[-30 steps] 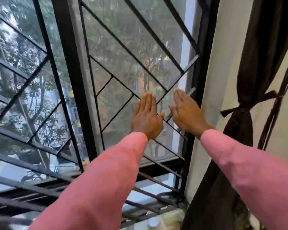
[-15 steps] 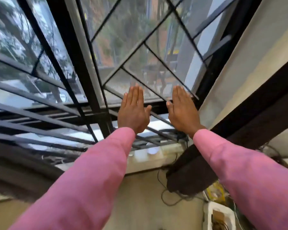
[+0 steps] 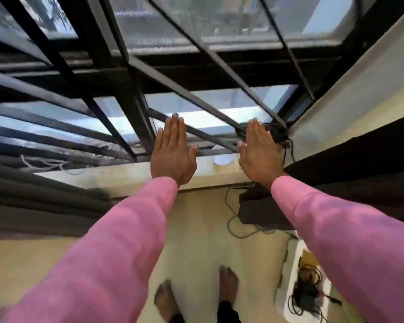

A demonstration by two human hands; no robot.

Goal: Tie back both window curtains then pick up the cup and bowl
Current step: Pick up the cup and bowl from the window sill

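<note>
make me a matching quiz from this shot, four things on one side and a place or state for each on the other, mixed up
1 left hand
2 white dish
3 white box
4 feet

a holds tangled cables
b on the window sill
c flat, fingers straight
d bare, on the floor

Pairs: 1-c, 2-b, 3-a, 4-d

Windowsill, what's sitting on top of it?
A round white thing sits on the windowsill, seen between the left hand and right hand. Too blurry to name. The hands hide parts of the ledge.
</note>
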